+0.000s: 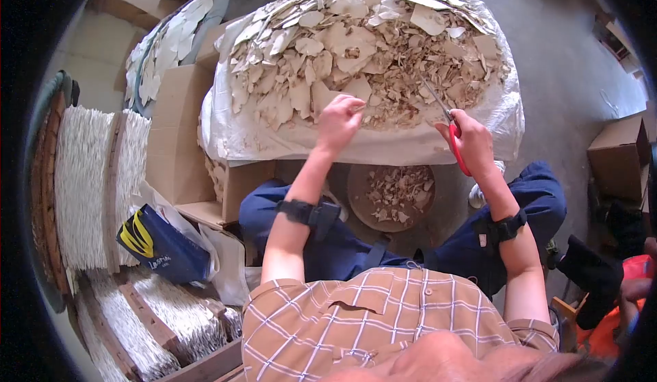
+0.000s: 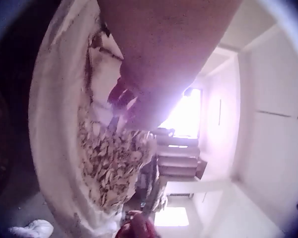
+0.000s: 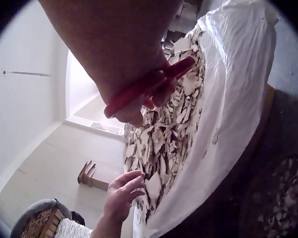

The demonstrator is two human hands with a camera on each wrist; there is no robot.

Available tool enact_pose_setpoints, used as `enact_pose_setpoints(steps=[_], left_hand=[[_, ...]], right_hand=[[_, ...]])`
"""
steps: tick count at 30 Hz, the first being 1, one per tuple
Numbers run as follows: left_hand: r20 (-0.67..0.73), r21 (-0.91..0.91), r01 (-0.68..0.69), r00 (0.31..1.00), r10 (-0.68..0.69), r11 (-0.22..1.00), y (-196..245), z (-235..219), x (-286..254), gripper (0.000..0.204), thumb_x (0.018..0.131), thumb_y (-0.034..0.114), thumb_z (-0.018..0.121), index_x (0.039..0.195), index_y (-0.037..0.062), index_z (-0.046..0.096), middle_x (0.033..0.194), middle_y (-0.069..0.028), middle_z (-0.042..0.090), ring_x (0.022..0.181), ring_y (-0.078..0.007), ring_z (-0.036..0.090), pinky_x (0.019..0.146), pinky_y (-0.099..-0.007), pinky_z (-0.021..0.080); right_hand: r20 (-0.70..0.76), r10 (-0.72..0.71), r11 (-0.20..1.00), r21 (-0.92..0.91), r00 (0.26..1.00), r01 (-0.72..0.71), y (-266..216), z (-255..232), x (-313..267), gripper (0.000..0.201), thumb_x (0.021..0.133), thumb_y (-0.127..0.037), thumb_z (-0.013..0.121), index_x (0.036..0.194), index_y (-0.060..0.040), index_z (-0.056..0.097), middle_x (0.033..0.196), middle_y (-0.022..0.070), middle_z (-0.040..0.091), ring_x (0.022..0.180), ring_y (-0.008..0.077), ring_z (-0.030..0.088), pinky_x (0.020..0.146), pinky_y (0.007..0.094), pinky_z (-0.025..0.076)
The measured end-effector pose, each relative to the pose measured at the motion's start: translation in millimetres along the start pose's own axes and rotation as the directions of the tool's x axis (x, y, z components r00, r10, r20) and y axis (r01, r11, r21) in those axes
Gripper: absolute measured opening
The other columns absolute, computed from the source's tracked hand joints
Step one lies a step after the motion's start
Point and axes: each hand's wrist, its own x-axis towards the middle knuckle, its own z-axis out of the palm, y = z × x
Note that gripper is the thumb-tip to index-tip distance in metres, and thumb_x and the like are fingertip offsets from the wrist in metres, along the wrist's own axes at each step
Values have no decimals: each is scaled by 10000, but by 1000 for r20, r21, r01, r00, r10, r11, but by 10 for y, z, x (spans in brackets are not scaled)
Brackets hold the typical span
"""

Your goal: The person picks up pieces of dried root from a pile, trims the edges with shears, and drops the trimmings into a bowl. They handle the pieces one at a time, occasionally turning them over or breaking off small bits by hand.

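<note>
Nearest me: checked shirt
Pale pieces: heaped on white sheet
Right hand: grips red-handled scissors, blades over the heap
Left hand: fingers bent; I can't tell if they're pinching anything

Wears a brown shirt at the bottom centre of the frame, patterned in a large check of white lines, with a small button down the front and a chest pocket (cut from the same check). Has short sleeves, loose at the cuffs. Carries a black strap with a dark boxy unit on the left forearm and a matching black band on the right. Dressed below in dark blue trousers, spread across mid-frame, and white footwear, partly hidden.
</note>
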Motion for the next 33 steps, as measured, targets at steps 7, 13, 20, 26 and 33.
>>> enact_pose_setpoints(steps=[7,13,20,26,33], left_hand=[[-97,914,-32,951,293,405,-70,418,368,369,603,195,658,935,72,554,928,-104,552,878,-248,519,724,-392,425],[32,902,-234,875,484,363,-577,412,463,70,627,156,528,587,105,502,569,-95,511,535,-261,511,511,-400,395],[149,872,-346,861,486,346,142,398,338,152,599,203,593,672,70,593,717,-96,574,711,-272,537,724,-390,401],[34,797,-388,793,608,462,298,353,244,168,673,172,573,812,79,572,717,-84,572,706,-255,547,733,-385,403],[-465,517,-75,811,354,852,350,101,328,189,774,169,524,916,44,524,705,-98,580,626,-269,569,573,-369,452]], right_hand=[[-1,24,999,-27,1000,-24,124,-64,-57,277,787,-315,588,934,-86,537,759,148,592,711,333,586,597,419,453],[-22,-64,990,127,998,66,284,59,-105,179,726,-227,586,832,-86,560,768,136,583,771,303,594,632,405,469],[83,14,1000,-27,996,-12,71,-67,-87,199,727,-219,581,818,-52,522,726,164,580,723,331,599,620,421,483],[33,-50,998,-27,998,51,104,54,-78,204,740,-222,613,864,-73,550,751,144,583,724,315,589,609,404,475],[-2,42,999,-2,999,-42,52,-3,-65,355,747,-361,640,940,-76,556,778,140,598,717,324,592,603,402,461]])
